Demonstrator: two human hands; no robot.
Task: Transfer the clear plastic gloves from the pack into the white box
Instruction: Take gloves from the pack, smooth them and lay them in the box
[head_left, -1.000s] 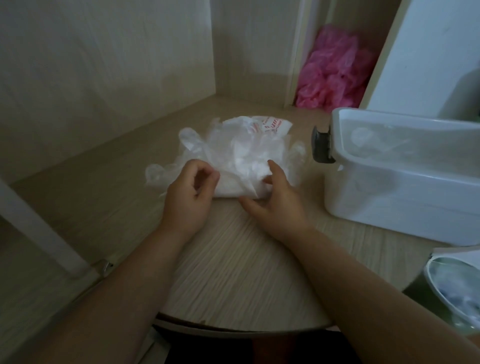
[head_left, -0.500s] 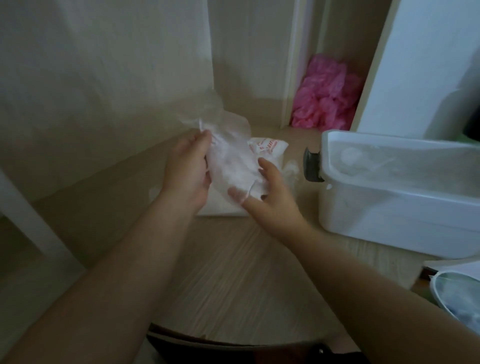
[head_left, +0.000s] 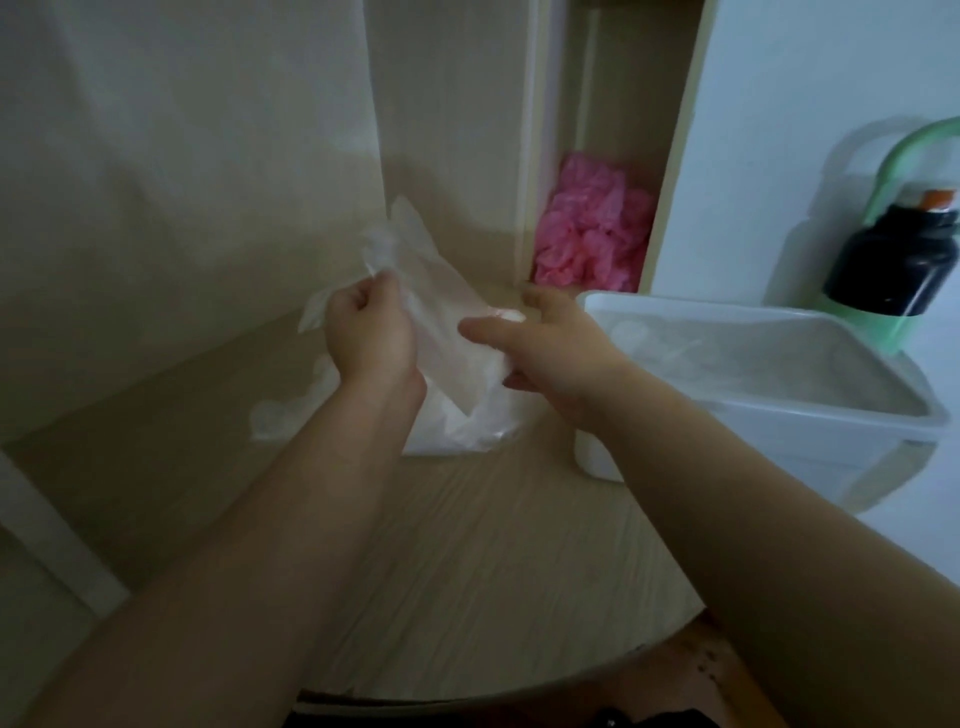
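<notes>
Pale wood-grain panels close in a corner around a light surface (head_left: 467, 571), with a white box (head_left: 779, 447) standing open on its right side and a heap of pink gloves (head_left: 592, 228) in a niche behind. Between the forearms the pack (head_left: 457, 436) lies flat on the surface, just beside the box. One clear glove (head_left: 441, 312) hangs above it as a limp, crumpled film. The left hand (head_left: 371, 332) has its fingers curled round the glove's upper edge. The right hand (head_left: 556, 353) is spread at the lower edge with its thumb across the film; whether it pinches cannot be told. The film looks almost weightless, floppy and slick, likely to cling or slide, so bunching it in a full pinch should hold better than gripping one thin edge.
</notes>
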